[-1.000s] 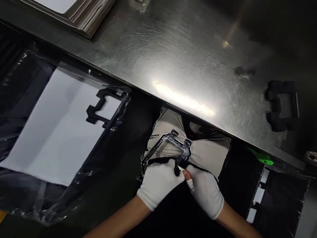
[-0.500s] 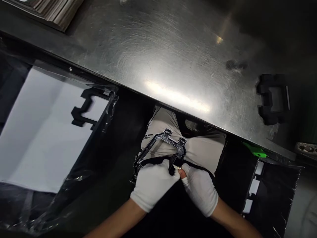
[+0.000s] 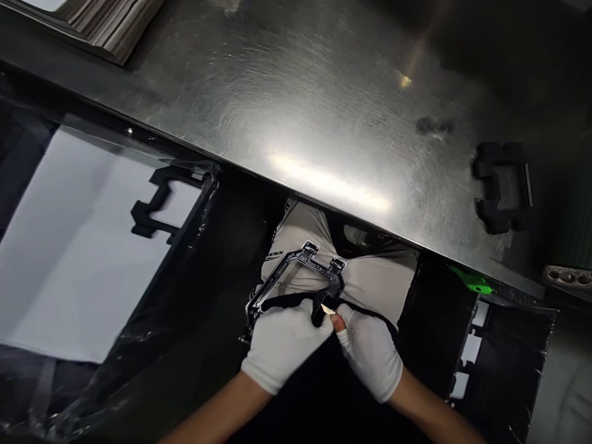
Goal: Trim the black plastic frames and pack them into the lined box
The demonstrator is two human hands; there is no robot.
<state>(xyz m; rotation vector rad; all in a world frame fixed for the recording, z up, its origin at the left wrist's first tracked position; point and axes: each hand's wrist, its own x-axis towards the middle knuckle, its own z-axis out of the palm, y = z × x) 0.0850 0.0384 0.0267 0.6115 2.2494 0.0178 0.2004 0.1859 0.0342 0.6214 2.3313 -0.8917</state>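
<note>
Over the lap, my left hand [image 3: 284, 342], in a white glove, is closed around the near edge of a black bracket-shaped frame [image 3: 333, 282] with small holes and pale edges. My right hand [image 3: 372, 357] wears a white glove with the thumb tip bare. Its fingers pinch a small, pale, pointed blade [image 3: 328, 309]; any handle is hidden in the grip. The blade's tip lies against or just beside the frame's near right part; contact cannot be made out. Both hands are close together, and the fingers of the left are partly hidden.
A scratched metal table [image 3: 259, 105] spans the top, with a black frame part [image 3: 485, 188] at right and a paper stack [image 3: 106, 31] at upper left. Left stands a plastic-lined container with a white sheet [image 3: 78, 246] and another black frame [image 3: 147, 216]. A green object [image 3: 478, 283] lies right.
The pale blade shows more clearly between my hands. My hands and the frame have shifted slightly left in view, as has the table scene on the right.
</note>
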